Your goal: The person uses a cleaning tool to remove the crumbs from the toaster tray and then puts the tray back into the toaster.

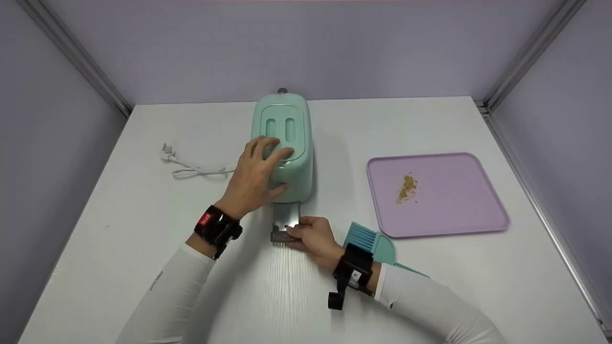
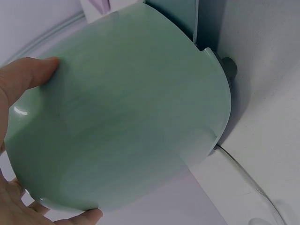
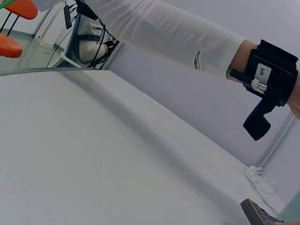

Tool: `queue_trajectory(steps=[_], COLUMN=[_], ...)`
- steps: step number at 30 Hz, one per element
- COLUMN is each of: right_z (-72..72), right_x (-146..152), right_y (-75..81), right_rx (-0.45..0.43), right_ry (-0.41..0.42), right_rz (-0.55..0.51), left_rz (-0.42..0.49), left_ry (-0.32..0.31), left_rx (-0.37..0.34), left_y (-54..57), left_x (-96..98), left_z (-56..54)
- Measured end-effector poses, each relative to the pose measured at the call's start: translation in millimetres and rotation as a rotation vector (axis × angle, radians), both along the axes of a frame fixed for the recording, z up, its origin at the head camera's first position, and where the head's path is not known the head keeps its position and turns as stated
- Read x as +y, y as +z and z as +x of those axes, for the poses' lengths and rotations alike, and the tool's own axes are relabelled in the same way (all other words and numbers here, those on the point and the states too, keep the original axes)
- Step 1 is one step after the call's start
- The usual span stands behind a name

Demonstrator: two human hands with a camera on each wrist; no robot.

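A mint-green toaster (image 1: 299,179) with two top slots stands lengthwise near the middle of the table. My left hand (image 1: 253,179) holds its near end, fingers bent over the top. In the left wrist view, its digits lie on opposite sides of the toaster's end (image 2: 122,112). A metal crumb tray (image 1: 286,213) sticks out from the bottom of that end, its inner part hidden inside. My right hand (image 1: 319,239) pinches the tray's dark outer edge from the right. The right wrist view catches only this edge (image 3: 254,213) at the lower corner.
A purple tray (image 1: 454,200) with a small heap of yellow-brown crumbs (image 1: 407,187) lies on the right. Partly under my right forearm is a teal brush (image 1: 384,248). The toaster's bundled white cord (image 1: 200,171) lies to the left. Walls border the table's back and sides.
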State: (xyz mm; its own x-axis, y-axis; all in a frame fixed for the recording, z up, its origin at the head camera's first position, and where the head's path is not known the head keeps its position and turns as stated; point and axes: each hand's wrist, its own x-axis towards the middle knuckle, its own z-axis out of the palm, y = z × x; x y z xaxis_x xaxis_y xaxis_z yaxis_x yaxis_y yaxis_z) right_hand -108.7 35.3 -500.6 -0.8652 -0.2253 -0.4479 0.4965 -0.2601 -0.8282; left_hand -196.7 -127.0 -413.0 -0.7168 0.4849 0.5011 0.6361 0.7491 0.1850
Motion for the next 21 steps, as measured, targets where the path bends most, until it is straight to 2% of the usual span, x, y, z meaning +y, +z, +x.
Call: queue_trajectory(steps=[6,8,12,15,21], right_z=[-9.5,-10.9,-16.1,-21.4,-28.2], right_x=[-3,-4,-8,-10,-10], right_y=[-0.5,5.4,5.7,-0.5,-2.8], right_rx=[-0.013,-0.015,-0.012,-0.005,-0.021], right_ry=[-0.023,-0.027,-0.044,-0.066,-0.077], right_rz=[0.006,0.01,0.003,-0.005,-0.023], left_rz=[0.003,0.003,-0.002,0.001,-0.002], left_ry=[0.003,0.002,0.003,-0.002,-0.007], left_rx=[-0.002,-0.003,-0.002,0.001,0.003], left_y=[-0.5,-0.2,0.4,0.7,1.0], left_x=[-0.1,0.1,0.0,-0.2,0.3], left_z=[-0.1,-0.1,-0.2,-0.1,0.7])
